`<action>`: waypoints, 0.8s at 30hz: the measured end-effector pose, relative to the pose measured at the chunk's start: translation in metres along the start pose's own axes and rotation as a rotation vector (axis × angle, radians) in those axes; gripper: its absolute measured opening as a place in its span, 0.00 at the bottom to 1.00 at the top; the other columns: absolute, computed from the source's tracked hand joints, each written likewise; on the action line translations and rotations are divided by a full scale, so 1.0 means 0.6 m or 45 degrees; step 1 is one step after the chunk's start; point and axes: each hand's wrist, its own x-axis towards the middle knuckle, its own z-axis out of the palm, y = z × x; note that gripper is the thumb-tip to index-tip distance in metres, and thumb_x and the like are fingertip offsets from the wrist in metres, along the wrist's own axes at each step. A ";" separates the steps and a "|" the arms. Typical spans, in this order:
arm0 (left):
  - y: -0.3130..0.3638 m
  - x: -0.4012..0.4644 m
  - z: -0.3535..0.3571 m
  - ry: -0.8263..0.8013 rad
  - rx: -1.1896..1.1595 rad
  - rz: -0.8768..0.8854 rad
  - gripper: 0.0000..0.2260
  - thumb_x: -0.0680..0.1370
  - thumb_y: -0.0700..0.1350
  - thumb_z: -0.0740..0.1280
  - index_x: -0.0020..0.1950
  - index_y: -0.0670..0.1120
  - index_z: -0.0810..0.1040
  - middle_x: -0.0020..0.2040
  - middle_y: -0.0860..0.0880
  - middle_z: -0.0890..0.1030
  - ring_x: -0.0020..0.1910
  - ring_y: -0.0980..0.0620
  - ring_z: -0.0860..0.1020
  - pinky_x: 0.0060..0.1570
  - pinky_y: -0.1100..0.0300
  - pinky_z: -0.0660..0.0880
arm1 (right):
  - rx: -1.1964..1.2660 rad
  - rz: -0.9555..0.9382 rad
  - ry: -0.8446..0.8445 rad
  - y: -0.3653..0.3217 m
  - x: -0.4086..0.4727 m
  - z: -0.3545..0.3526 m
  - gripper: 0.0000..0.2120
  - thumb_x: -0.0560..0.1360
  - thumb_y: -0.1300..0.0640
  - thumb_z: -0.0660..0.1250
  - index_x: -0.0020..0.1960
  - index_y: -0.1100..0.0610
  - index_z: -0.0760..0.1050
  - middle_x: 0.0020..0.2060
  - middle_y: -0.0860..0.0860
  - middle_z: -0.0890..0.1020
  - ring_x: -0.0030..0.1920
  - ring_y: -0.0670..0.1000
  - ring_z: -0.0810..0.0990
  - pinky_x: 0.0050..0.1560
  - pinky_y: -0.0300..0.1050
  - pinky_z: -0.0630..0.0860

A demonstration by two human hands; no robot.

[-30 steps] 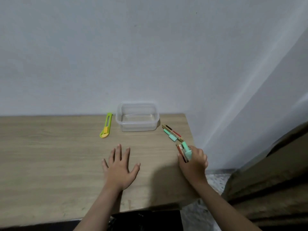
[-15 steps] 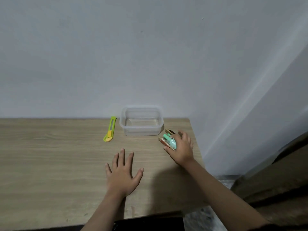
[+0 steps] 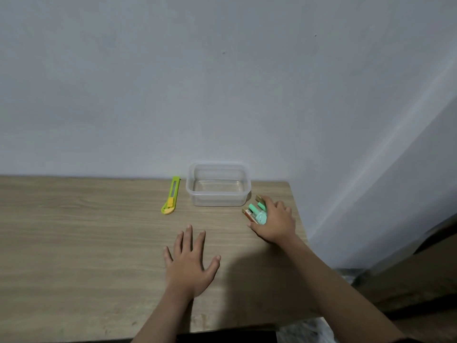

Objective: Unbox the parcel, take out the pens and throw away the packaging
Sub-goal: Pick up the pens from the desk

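Wooden table (image 3: 74, 231) against a pale wall. Left hand (image 3: 189, 263) flat on the tabletop, palm down, fingers spread, holding nothing. Right hand (image 3: 275, 221) near the table's right edge, fingers curled over a small bundle of pens (image 3: 256, 211): mint-green caps and brown barrels poking out toward the left from under the fingers. Bundle resting on or just above the table surface; cannot tell which. Clear plastic container (image 3: 218, 184) near the wall, lid off, just beyond and left of the pens, apart from them. Yellow-green utility knife (image 3: 171, 196) lying flat just left of the container, not touching it, lengthwise toward the wall. Brown surface low at right, off the table, blurred.
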 end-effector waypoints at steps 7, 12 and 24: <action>0.002 -0.002 -0.003 -0.018 0.024 -0.003 0.33 0.72 0.69 0.51 0.75 0.59 0.51 0.79 0.52 0.44 0.77 0.48 0.43 0.71 0.38 0.44 | 0.302 0.041 0.168 -0.003 -0.026 -0.005 0.42 0.62 0.43 0.72 0.72 0.45 0.57 0.58 0.54 0.74 0.60 0.59 0.73 0.56 0.52 0.73; 0.002 -0.001 -0.005 -0.025 0.028 -0.008 0.34 0.73 0.69 0.51 0.76 0.59 0.51 0.79 0.52 0.43 0.77 0.48 0.43 0.71 0.38 0.43 | 0.441 -0.182 0.241 -0.036 -0.028 -0.066 0.42 0.63 0.43 0.73 0.72 0.43 0.59 0.60 0.50 0.71 0.61 0.50 0.72 0.59 0.45 0.71; 0.001 -0.002 -0.001 -0.036 0.043 -0.012 0.34 0.71 0.69 0.50 0.75 0.60 0.49 0.78 0.53 0.42 0.77 0.48 0.42 0.71 0.39 0.43 | 0.452 -0.550 -0.289 -0.188 0.127 -0.078 0.23 0.63 0.58 0.77 0.57 0.51 0.76 0.54 0.50 0.80 0.52 0.49 0.76 0.50 0.39 0.68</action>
